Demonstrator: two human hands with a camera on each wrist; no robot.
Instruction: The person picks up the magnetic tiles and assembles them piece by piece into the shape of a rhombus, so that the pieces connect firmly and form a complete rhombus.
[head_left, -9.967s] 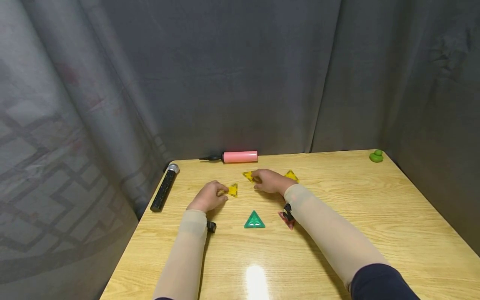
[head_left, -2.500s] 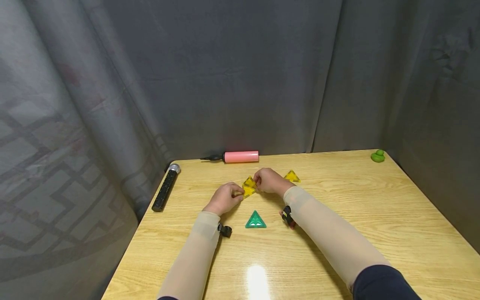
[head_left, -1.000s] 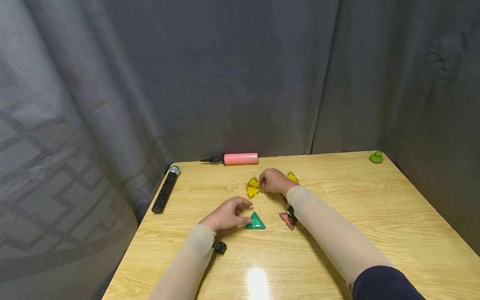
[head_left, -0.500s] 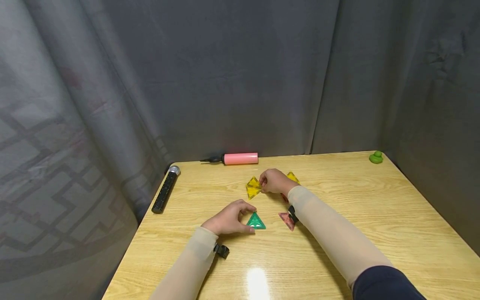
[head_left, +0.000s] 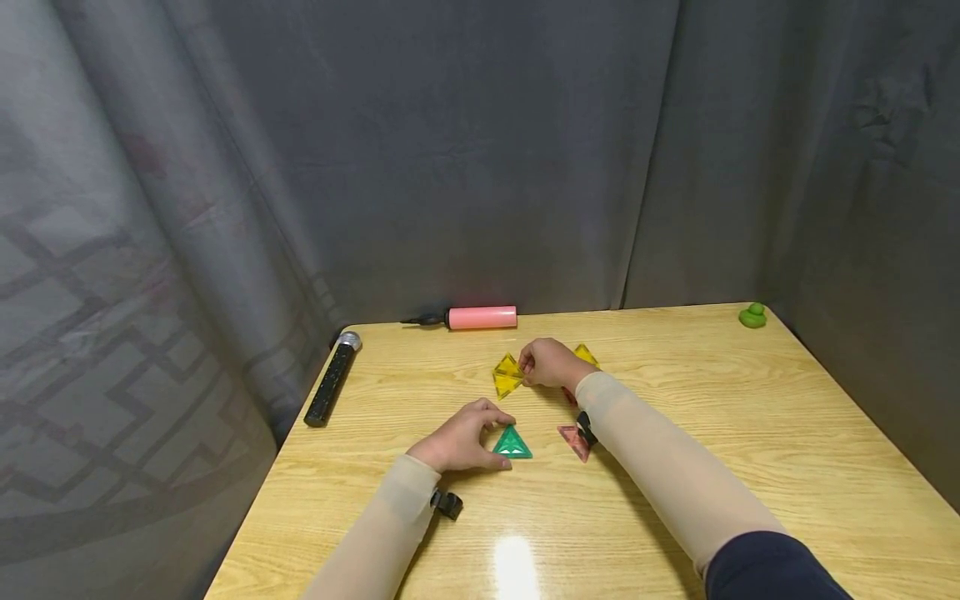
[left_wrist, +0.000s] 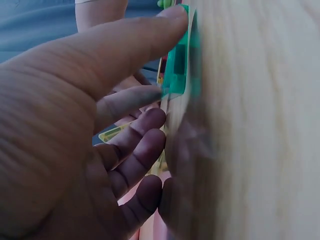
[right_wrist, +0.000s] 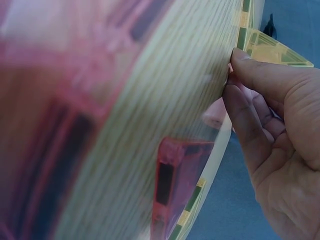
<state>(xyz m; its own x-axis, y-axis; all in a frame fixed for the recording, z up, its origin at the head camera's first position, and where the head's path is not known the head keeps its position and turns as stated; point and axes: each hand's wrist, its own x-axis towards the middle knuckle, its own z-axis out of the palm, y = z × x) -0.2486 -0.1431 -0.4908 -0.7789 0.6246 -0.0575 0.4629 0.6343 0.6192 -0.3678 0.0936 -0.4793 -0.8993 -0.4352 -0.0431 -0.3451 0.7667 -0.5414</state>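
Your left hand [head_left: 459, 440] rests low on the wooden table [head_left: 750, 433], fingers curled loosely around the green triangle [head_left: 512, 442]. The thumb and forefinger [left_wrist: 150, 35] pinch the tile at its left edge. In the left wrist view it shows as clear green plastic, thin, flat against the wood, with a darker slot along its rim. The tile lies near the middle of the table, just right of that hand.

Your right hand [head_left: 549, 364] sits farther back, fingertips [right_wrist: 240, 60] together on the joined yellow triangles [head_left: 507, 376]. These are two see-through yellow tiles meeting at an edge, one tilted up off the table. The right wrist view shows the thumb and forefinger closed on a yellow corner.

A third yellow triangle [head_left: 585, 354] lies flat just behind your right wrist, partly hidden by it. A pink triangle [head_left: 573, 440] lies under your right forearm, close to the wrist strap; same clear plastic, dark slots in the frame.

Table surface: pale wood grain, glossy, with a bright light glare near the front edge.

Farther off:
- pink cylinder [head_left: 481, 317] with a black nozzle, lying at the back edge
- black microphone [head_left: 331, 377] with a silver head, along the left edge
- small green duck [head_left: 752, 315], far right back corner

A grey curtain [head_left: 480, 150], soft folds, closes off the back and sides. Both forearms wear beige sleeves.
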